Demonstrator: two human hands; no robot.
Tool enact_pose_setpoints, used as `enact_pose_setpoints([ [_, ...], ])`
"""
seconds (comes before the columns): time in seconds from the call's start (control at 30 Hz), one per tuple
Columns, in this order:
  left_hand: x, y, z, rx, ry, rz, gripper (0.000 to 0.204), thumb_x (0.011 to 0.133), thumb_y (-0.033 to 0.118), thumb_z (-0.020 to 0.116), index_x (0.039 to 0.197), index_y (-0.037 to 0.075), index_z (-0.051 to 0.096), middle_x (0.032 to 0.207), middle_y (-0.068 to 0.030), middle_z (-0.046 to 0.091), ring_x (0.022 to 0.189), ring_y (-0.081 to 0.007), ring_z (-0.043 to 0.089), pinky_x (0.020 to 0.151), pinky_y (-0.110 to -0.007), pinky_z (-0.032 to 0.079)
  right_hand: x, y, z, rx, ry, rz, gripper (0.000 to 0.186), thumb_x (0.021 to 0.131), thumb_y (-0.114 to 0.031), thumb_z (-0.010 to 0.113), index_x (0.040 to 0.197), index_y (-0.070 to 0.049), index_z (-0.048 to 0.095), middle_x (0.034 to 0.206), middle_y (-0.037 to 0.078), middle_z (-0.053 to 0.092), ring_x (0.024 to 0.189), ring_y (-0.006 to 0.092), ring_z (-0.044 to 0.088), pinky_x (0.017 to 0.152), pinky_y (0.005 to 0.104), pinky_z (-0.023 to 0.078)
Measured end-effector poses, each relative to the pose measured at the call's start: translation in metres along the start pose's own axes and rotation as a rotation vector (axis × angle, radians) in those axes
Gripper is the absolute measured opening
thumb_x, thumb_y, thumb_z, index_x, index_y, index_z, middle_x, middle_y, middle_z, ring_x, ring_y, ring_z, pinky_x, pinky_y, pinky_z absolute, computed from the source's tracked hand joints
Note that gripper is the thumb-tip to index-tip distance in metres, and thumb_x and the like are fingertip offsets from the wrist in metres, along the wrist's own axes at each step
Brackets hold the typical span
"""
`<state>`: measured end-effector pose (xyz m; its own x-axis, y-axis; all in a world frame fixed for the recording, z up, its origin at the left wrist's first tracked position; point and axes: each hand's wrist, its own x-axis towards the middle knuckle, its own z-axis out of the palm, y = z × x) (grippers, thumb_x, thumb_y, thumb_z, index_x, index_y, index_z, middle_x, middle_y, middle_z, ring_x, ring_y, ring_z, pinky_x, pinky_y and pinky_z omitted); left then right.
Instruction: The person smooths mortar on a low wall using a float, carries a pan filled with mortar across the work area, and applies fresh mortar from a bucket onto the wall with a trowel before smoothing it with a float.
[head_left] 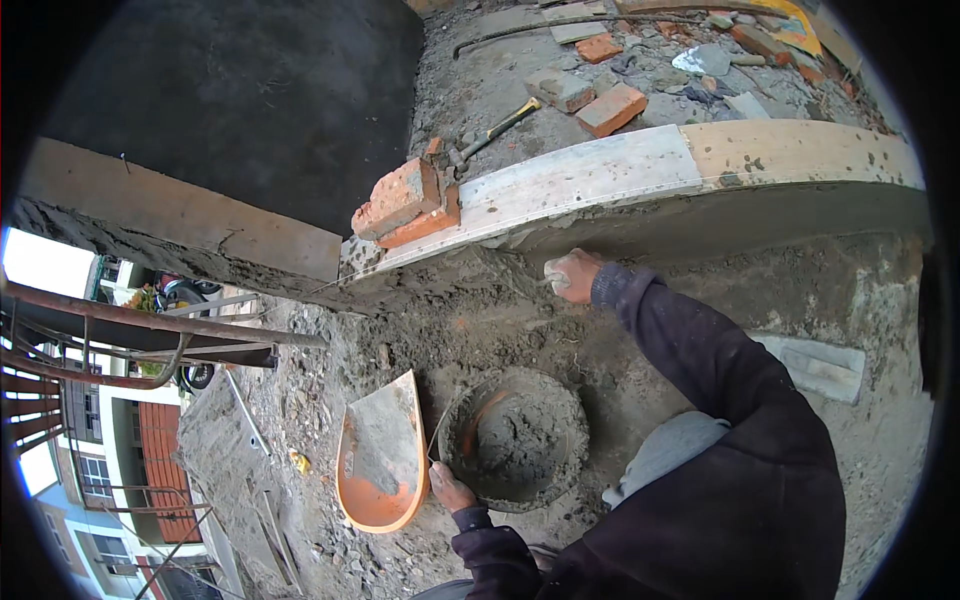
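Note:
My right hand [574, 275] is closed on a mortar-covered trowel [530, 265], held against the wet grey mortar [680, 230] along the low wall beneath a pale board. My left hand [450, 485] is closed on the thin wire handle of a round bucket [572, 440], at its left side. Inside the bucket is lumpy grey mortar [520, 440]. Just left of that hand lies an orange scoop-shaped plastic container [395, 505] coated with grey residue. Part of the trowel is hard to make out among the mortar.
A board [620, 155] edges the wall, bearing stacked bricks [400, 200]. Beyond lie a hammer [505, 125] and rubble [590, 95]. A dark slab [240, 100] is upper left. A metal scaffold frame [120, 320] stands left. A flat float [810, 365] lies right.

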<state>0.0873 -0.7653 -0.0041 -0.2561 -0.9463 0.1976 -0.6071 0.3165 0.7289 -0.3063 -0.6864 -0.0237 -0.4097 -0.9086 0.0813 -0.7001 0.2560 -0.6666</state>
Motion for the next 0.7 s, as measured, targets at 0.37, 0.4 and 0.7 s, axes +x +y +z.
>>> enact_pose_setpoints([
  [0.37, 0.003, 0.007, -0.001, -0.056, 0.021, -0.039, 0.041, 0.087, 0.03, 0.029, 0.077, -0.007, 0.044, 0.073, -0.0212, 0.046, 0.066, -0.0315, 0.04, 0.064, -0.037, 0.033, -0.094, 0.038, -0.114, 0.028, 0.107, -0.065, 0.023, 0.066, -0.019, 0.053, 0.085, -0.006, 0.055, 0.077, 0.014, 0.057, 0.073, 0.0317, 0.054, 0.066, 0.0348, 0.043],
  [0.4, 0.004, 0.007, -0.001, -0.024, 0.016, -0.042, 0.041, 0.087, 0.03, 0.029, 0.077, -0.007, 0.044, 0.072, -0.0219, 0.046, 0.066, -0.033, 0.04, 0.064, -0.038, 0.032, -0.103, 0.04, -0.122, 0.022, 0.111, -0.042, 0.022, 0.066, -0.019, 0.053, 0.084, -0.006, 0.055, 0.076, 0.014, 0.057, 0.072, 0.032, 0.053, 0.066, 0.0346, 0.043],
  [0.7, 0.005, -0.007, -0.009, -0.167, 0.111, -0.149, 0.034, 0.086, 0.027, 0.037, 0.067, -0.001, 0.04, 0.057, -0.0085, 0.035, 0.057, -0.0153, 0.032, 0.055, -0.029, 0.032, -0.161, -0.028, -0.153, -0.911, 0.128, 0.191, 0.013, 0.067, -0.017, 0.052, 0.076, -0.009, 0.05, 0.071, 0.008, 0.053, 0.066, 0.0261, 0.054, 0.056, 0.037, 0.043],
])
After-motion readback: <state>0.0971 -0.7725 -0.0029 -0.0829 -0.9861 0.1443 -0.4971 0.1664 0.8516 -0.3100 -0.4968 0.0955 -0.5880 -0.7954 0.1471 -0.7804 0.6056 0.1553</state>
